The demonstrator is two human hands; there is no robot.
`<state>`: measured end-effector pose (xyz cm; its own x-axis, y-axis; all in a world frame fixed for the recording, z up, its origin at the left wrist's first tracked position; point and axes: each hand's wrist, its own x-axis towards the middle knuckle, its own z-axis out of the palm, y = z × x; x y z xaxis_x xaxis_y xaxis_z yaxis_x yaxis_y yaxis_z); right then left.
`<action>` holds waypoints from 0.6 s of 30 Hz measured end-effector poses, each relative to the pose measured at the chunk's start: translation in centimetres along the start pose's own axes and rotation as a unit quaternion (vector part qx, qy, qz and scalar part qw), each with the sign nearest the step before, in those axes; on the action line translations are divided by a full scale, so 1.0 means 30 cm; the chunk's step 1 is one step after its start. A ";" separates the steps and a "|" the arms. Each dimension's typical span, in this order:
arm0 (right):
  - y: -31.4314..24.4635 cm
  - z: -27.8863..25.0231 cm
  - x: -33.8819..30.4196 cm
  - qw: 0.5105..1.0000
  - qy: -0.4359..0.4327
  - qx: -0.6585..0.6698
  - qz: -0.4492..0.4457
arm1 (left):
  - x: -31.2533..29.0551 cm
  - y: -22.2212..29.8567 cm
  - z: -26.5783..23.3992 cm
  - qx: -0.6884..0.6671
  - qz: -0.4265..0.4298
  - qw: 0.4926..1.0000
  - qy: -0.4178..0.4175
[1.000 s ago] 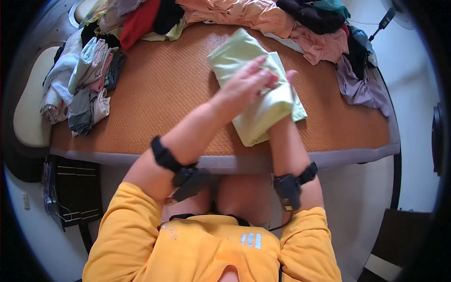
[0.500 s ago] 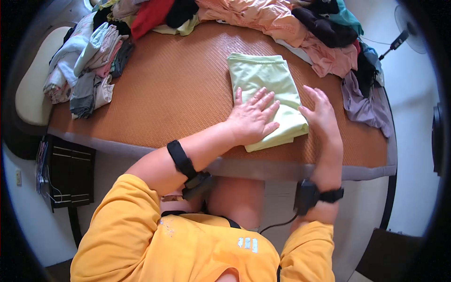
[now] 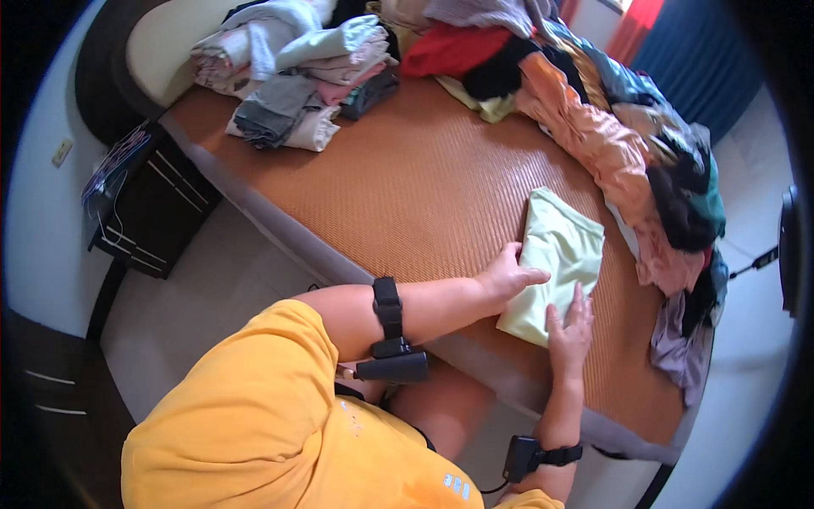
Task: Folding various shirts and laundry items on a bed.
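A light green folded garment (image 3: 564, 242) lies on the brown woven mat, tilted with its waistband-like edge at the far end. My left hand (image 3: 506, 278) is at its left edge, thumb over the cloth; the other fingers are partly hidden at the edge and seem tucked beneath it. At the near right edge is my right hand (image 3: 571, 332), fingers stretched out and thumb apart, touching or just over the fabric. Black straps with small dark devices circle both forearms.
Folded clothes (image 3: 275, 110) are stacked at the far left of the mat-covered bed (image 3: 381, 187). A long heap of loose clothes (image 3: 593, 140) runs along the far and right sides. A dark nightstand (image 3: 161, 204) stands left of the bed; a blue curtain (image 3: 699, 64) hangs at the far right.
The view has turned to the right. My left hand went from lying flat on the garment to its left edge. My right hand moved from beside it onto its near right edge.
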<state>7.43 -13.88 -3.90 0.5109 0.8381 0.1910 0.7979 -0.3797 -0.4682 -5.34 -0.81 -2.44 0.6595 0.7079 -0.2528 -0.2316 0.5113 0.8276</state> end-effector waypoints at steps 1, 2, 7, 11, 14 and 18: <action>-0.048 0.021 0.014 0.999 -0.008 0.020 -0.028 | -0.003 0.041 -0.016 -0.036 -0.011 0.999 -0.030; -0.093 0.049 0.028 0.998 -0.020 0.038 -0.048 | -0.004 0.074 -0.045 -0.070 -0.026 0.996 -0.057; -0.298 0.164 0.124 0.993 -0.073 0.050 -0.073 | 0.021 0.266 -0.258 -0.024 0.023 0.998 -0.061; -0.431 0.212 0.181 0.977 -0.121 0.067 -0.164 | 0.146 0.453 -0.562 0.050 0.003 0.992 -0.114; -0.469 0.253 0.188 0.973 -0.101 0.009 -0.206 | 0.187 0.617 -0.778 0.202 0.008 0.979 -0.017; -0.500 0.288 0.166 0.966 -0.051 -0.045 -0.250 | 0.220 0.707 -0.995 0.470 0.060 0.862 0.182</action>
<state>-4.76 -0.62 -3.38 0.0244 0.9581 0.2853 0.9638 0.0533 -0.2612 -27.26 29.27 -1.51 0.3644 0.9213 -0.1355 0.5105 -0.0760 0.8565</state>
